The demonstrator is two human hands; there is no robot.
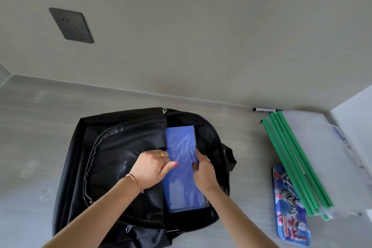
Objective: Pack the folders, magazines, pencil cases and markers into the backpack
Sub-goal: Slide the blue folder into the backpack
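1. Head view: my left hand [150,169] holds back the black backpack [112,159] flap.
2. My right hand [203,171] grips the blue folder [181,167] edge, folder lying in the opening.
3. Green-spined folders [298,163] and pencil case [289,207] lie on the table [30,147], right.

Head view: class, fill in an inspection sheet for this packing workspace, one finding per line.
Surface: grey table, against a wall.
Job's things: black backpack open, blue folder partly inside; clear folders with green spines, pencil case and marker lie outside, right of it.
Clutter: nothing seen.
Hands: left hand holds the flap; right hand grips the blue folder.
Cables: nothing seen.
Surroundings: wall socket.
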